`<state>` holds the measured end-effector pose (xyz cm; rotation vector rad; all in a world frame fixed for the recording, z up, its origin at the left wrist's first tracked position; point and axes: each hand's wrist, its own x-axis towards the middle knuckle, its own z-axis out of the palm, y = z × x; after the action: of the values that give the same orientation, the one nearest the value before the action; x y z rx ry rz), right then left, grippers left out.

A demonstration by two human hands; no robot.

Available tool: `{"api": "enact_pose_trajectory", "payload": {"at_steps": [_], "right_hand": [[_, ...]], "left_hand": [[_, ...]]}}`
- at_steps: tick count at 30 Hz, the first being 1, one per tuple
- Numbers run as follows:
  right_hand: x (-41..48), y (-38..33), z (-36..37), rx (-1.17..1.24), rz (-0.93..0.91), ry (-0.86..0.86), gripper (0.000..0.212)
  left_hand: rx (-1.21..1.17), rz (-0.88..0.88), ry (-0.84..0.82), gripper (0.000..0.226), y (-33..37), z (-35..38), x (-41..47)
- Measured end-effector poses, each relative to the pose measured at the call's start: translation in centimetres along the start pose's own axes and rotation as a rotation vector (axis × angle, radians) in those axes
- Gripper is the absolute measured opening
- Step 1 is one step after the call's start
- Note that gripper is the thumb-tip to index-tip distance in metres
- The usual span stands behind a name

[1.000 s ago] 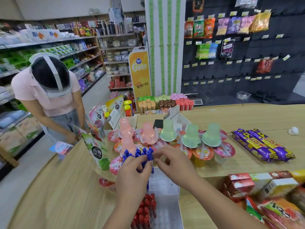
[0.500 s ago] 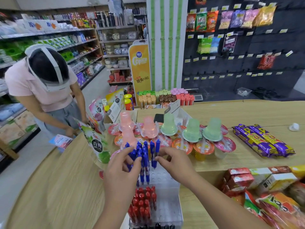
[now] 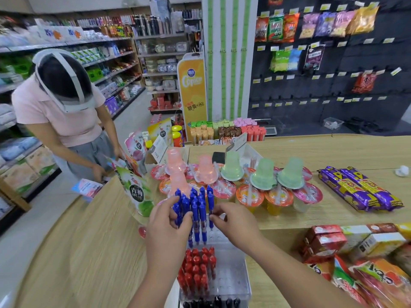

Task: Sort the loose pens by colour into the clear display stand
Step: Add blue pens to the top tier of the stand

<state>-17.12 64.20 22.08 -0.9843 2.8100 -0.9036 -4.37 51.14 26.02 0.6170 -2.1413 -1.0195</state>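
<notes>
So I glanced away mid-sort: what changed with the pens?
The blue pens, bunched tight a second ago, have fanned out upright over the back rows of the clear stand. The left hand still grips them; the right hand now pinches the rightmost one. The red pens and black pens stayed put.

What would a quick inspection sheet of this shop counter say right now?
Surface: wooden counter, pale grain, curved edge.
Job's things: clear display stand holds red pens upright, black pens at its near edge; blue pens bunched above it.
Clutter: jelly cups, purple snack packs, red cartons, a green pouch.
Hands: left hand grips the blue pens; right hand pinches the rightmost one.
Cables: nothing seen.
Surroundings: stocked shelves, a dark pegboard wall, a person in a pink top.
</notes>
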Motion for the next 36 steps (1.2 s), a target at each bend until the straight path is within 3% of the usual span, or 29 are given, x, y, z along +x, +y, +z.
{"api": "enact_pose_trajectory", "payload": {"at_steps": [10, 16, 21, 25, 29, 33, 36], "right_hand": [[-3.8, 1.7, -1.9, 0.104, 0.074, 0.037, 0.028], [-13.8, 6.6, -1.5, 0.246, 0.212, 0.186, 0.006], [-22.3, 9.8, 1.6, 0.331, 0.322, 0.217, 0.009], [-28.0, 12.6, 6.1, 0.377, 0.482, 0.141, 0.008], [-33.5, 16.7, 12.9, 0.196, 0.66, -0.032, 0.014], [-37.6, 20.7, 18.1, 0.059, 0.899, -0.18, 0.022], [-38.7, 22.4, 20.4, 0.004, 0.953, -0.256, 0.03]], "left_hand": [[-0.062, 0.023, -0.037, 0.035, -0.4, -0.5, -3.9], [-0.091, -0.019, -0.21, 0.026, -1.9, 1.7, -11.5], [-0.074, -0.106, -0.294, 0.021, -5.0, 4.2, -19.9], [0.015, -0.101, -0.375, 0.021, -8.4, 6.1, -26.4], [0.151, -0.217, -0.561, 0.009, -13.6, 9.9, -33.2], [0.425, -0.239, -0.773, 0.03, -17.3, 15.0, -37.0], [0.545, -0.308, -0.796, 0.035, -19.0, 17.4, -37.9]]}}
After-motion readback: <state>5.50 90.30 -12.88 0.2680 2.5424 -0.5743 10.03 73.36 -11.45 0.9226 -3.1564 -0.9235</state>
